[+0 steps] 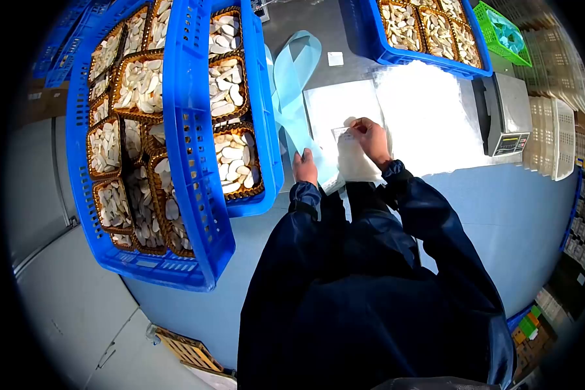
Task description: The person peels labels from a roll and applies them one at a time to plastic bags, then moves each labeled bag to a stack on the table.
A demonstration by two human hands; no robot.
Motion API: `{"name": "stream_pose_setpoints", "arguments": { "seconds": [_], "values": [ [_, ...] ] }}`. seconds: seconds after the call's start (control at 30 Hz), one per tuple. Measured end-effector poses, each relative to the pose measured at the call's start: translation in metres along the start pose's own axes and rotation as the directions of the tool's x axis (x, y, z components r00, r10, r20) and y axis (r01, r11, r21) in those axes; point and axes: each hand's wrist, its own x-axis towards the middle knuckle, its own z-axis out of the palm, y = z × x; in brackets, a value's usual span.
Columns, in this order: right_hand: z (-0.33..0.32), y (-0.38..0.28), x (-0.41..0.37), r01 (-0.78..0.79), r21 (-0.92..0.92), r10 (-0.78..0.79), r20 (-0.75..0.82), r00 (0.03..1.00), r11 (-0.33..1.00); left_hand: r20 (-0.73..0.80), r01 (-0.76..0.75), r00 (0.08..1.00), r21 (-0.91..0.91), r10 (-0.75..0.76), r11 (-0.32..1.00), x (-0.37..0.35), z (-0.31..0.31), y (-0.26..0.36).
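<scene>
Apparently thin film: the white bag [357,159] sits at the near edge of the worktop [335,29], glare washing out its outline. Right hand [372,140] reaches in from the right, wrist bent, fingertips pinched narrow on its upper part. Left hand [306,169] is upright, thumb and fingers up, against the pale-blue strip [292,97]; cannot tell whether it grips. Main risk: bag slides off the near edge if the pinch slips. Second: the loose strip snags on the left fingers and drags nearby sheets [325,104] askew.
</scene>
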Motion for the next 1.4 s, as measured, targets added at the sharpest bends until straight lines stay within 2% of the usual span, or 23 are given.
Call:
{"name": "stream_pose_setpoints", "arguments": {
  "seconds": [0.27, 0.37, 0.43, 0.5, 0.57, 0.6, 0.63, 0.7, 0.73, 0.77, 0.8, 0.83, 0.87, 0.9, 0.97, 1.0, 1.03, 1.1, 1.17, 1.23, 1.3, 1.37, 1.4],
  "values": [
    [0.003, -0.011, -0.007, 0.006, -0.202, -0.021, -0.072, 0.997, 0.979, 0.003, 0.006, 1.0, 0.014, -0.006, 1.0, 0.004, 0.0, -0.007],
    [0.007, -0.02, -0.016, 0.065, -0.361, -0.084, -0.039, 0.996, 0.93, -0.018, -0.052, 0.998, 0.143, 0.055, 0.988, 0.003, 0.001, -0.004],
    [0.012, -0.026, -0.024, 0.141, -0.491, -0.231, -0.127, 0.965, 0.86, -0.078, -0.001, 0.997, 0.231, 0.019, 0.973, 0.005, 0.003, -0.006],
    [0.02, -0.031, -0.033, 0.156, -0.452, -0.268, -0.197, 0.943, 0.878, -0.07, -0.019, 0.997, 0.187, 0.033, 0.982, 0.002, 0.004, -0.005],
    [0.028, -0.031, -0.041, 0.167, -0.049, -0.174, -0.289, 0.941, 0.985, -0.063, -0.034, 0.997, 0.144, 0.044, 0.989, 0.0, 0.007, 0.002],
    [0.027, -0.038, -0.044, -0.018, 0.28, 0.0, 0.064, 0.998, 0.96, -0.097, -0.041, 0.994, 0.181, 0.06, 0.983, 0.001, 0.008, -0.001],
    [0.028, -0.022, -0.038, -0.027, 0.278, 0.009, 0.063, 0.998, 0.96, -0.128, -0.044, 0.989, 0.221, 0.074, 0.974, 0.0, 0.007, -0.004],
    [0.025, 0.025, 0.005, -0.007, 0.594, 0.002, 0.008, 1.0, 0.804, -0.091, -0.023, 0.995, 0.291, 0.051, 0.957, 0.008, 0.007, 0.001],
    [0.005, 0.015, 0.011, 0.197, 0.207, -0.164, -0.164, 0.973, 0.958, -0.065, -0.006, 0.998, 0.222, 0.021, 0.975, -0.001, 0.005, 0.013],
    [-0.008, 0.0, 0.014, 0.221, 0.017, -0.214, -0.185, 0.959, 0.975, -0.025, 0.021, 1.0, 0.164, -0.017, 0.986, -0.011, 0.002, 0.018],
    [-0.013, -0.01, 0.013, 0.208, -0.148, -0.24, -0.252, 0.937, 0.967, -0.017, 0.026, 1.0, 0.215, -0.023, 0.976, 0.009, 0.0, -0.014],
    [-0.015, -0.015, 0.009, 0.18, -0.309, -0.277, -0.306, 0.911, 0.934, -0.095, 0.007, 0.995, 0.157, 0.009, 0.988, 0.011, 0.004, -0.022],
    [-0.017, -0.014, 0.006, 0.135, -0.429, -0.284, -0.305, 0.909, 0.893, -0.082, 0.027, 0.997, 0.215, -0.01, 0.976, 0.011, 0.003, -0.023],
    [-0.018, -0.016, 0.006, 0.14, -0.429, -0.292, -0.313, 0.904, 0.892, -0.069, 0.036, 0.997, 0.271, -0.018, 0.962, 0.013, 0.002, -0.014],
    [-0.023, -0.02, 0.006, -0.1, -0.602, -0.024, -0.195, 0.981, 0.792, -0.005, 0.048, 0.999, 0.16, -0.047, 0.986, 0.005, 0.002, -0.001],
    [-0.022, -0.011, 0.009, -0.076, -0.61, -0.121, -0.275, 0.954, 0.789, -0.009, 0.019, 1.0, 0.187, -0.017, 0.982, 0.014, 0.001, -0.017],
    [-0.027, -0.008, 0.013, -0.081, -0.609, -0.125, -0.288, 0.949, 0.789, -0.111, 0.002, 0.994, 0.159, 0.016, 0.987, 0.009, 0.006, -0.016],
    [-0.035, -0.004, 0.023, -0.29, -0.309, 0.2, -0.292, 0.935, 0.906, -0.011, 0.087, 0.996, 0.147, -0.086, 0.985, 0.014, 0.001, -0.011],
    [-0.039, 0.0, 0.023, -0.263, -0.301, 0.163, -0.321, 0.933, 0.917, -0.003, 0.196, 0.981, -0.019, -0.196, 0.98, -0.009, 0.004, 0.026],
    [-0.04, -0.001, 0.022, -0.184, -0.33, 0.086, -0.29, 0.953, 0.926, 0.005, 0.188, 0.982, -0.024, -0.188, 0.982, -0.007, 0.005, 0.026],
    [-0.04, 0.001, 0.021, -0.143, -0.372, 0.028, -0.297, 0.954, 0.917, 0.058, 0.066, 0.996, -0.002, -0.066, 0.998, -0.006, 0.003, 0.02],
    [-0.04, 0.002, 0.02, -0.105, -0.413, -0.029, -0.307, 0.951, 0.905, 0.018, 0.029, 0.999, -0.087, -0.027, 0.996, 0.001, 0.002, 0.004],
    [-0.041, 0.001, 0.018, -0.059, -0.444, -0.096, -0.319, 0.943, 0.894, -0.044, 0.007, 0.999, 0.042, -0.005, 0.999, 0.006, -0.002, 0.001]
  ]
}}
